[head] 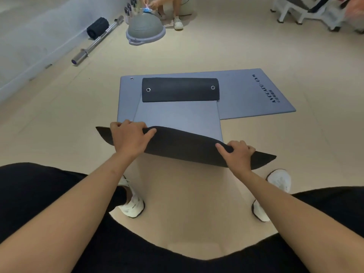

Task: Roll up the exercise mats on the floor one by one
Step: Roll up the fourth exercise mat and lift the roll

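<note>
A grey-blue exercise mat (177,117) with a black underside lies on the beige floor in front of me. Its near edge is lifted and curled over, black side up. My left hand (129,135) grips that edge on the left, and my right hand (237,152) grips it on the right. The mat's far end (180,89) is folded back, showing black with two metal eyelets. A second grey-blue mat (254,95) with printed lettering lies flat under it, sticking out to the right.
A grey balance dome (144,29), a steel barbell (96,41) and a black foam roller (97,27) sit by the left wall. A person crouches at the back. White furniture (307,12) stands at the far right. My white shoes are just behind the mat.
</note>
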The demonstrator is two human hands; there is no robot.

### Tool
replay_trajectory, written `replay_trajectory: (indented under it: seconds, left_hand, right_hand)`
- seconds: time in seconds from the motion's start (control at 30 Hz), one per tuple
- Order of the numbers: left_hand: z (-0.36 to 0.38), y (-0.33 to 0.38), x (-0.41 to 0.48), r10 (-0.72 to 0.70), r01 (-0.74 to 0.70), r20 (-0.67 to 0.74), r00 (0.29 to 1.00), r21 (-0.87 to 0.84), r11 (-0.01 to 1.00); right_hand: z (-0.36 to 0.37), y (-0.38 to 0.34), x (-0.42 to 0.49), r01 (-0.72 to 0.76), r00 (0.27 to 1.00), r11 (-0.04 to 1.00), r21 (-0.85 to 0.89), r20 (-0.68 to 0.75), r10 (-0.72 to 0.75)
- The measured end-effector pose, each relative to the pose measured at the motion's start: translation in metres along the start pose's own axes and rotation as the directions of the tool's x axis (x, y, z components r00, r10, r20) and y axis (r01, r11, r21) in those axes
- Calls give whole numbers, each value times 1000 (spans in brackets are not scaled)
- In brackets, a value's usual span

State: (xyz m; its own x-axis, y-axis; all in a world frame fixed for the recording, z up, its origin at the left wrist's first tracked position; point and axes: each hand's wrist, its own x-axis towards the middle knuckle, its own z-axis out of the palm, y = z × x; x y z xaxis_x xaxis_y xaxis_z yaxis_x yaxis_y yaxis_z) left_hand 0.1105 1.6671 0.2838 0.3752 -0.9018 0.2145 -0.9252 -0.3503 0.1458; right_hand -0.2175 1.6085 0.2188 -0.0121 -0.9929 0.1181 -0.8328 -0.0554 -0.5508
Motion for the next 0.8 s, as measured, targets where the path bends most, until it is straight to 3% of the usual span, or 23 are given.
replay_trajectory:
  seconds: [0.2, 0.27, 0.37, 0.53, 0.67, 0.8]
  left_hand:
    - [41, 1, -8, 29, -32, 149, 988, 22, 999]
    - [56, 6, -20, 179, -182, 193, 965, 1, 983]
    - [77, 20, -34, 407, -417, 260, 876, -16, 909]
    - [123, 21, -58, 585, -613, 228, 779, 79, 786]
    - [168, 10, -80, 537, -609, 374, 756, 103, 786]
    - [209, 8, -82, 422, -559, 518, 744, 135, 818]
  right_hand:
    - [22, 15, 21, 65, 958, 998, -13, 282, -58]
    - [27, 13, 31, 105, 916, 994, 0, 390, -97]
    - [44, 15, 41, 133, 845, 991, -19, 525, -103]
    - [91, 48, 44, 61, 776, 990, -131, 630, 36]
    - [121, 72, 39, -53, 735, 984, -170, 660, 153]
    - [150, 81, 37, -39, 698, 968, -250, 686, 205]
